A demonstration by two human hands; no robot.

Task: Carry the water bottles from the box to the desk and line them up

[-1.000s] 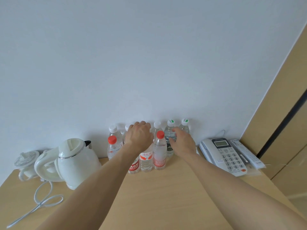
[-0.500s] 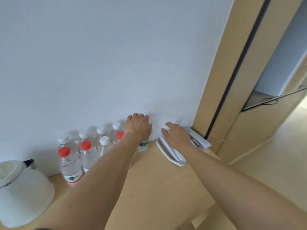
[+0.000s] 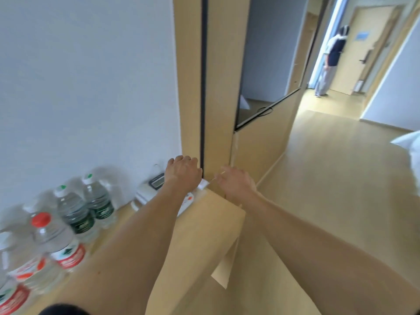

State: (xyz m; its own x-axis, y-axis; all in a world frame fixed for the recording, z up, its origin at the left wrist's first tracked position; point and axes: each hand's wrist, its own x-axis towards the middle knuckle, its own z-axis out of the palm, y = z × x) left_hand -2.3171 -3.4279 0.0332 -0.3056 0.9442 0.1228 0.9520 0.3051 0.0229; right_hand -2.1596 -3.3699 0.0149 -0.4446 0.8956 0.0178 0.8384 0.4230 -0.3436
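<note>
Several clear water bottles stand against the white wall at the left of the wooden desk (image 3: 204, 223). Nearest are red-capped bottles (image 3: 54, 242) with red labels; behind them stand two bottles with dark green labels (image 3: 97, 198). My left hand (image 3: 183, 172) hovers over the desk's right end, above the telephone, fingers loosely curled and holding nothing. My right hand (image 3: 235, 181) hangs just past the desk's right edge, relaxed and holding nothing. Both hands are clear of the bottles. No box is in view.
A white telephone (image 3: 150, 189) lies on the desk under my left forearm. A tall wooden panel (image 3: 216, 87) rises right of the desk. Beyond it, wooden floor (image 3: 341, 178) leads to a doorway where a person (image 3: 329, 62) stands. A white bed corner (image 3: 409, 142) shows at the right.
The view has swung right, from the bottles toward the room. Both hands left the bottles and moved right, past the telephone, to the desk's right end.
</note>
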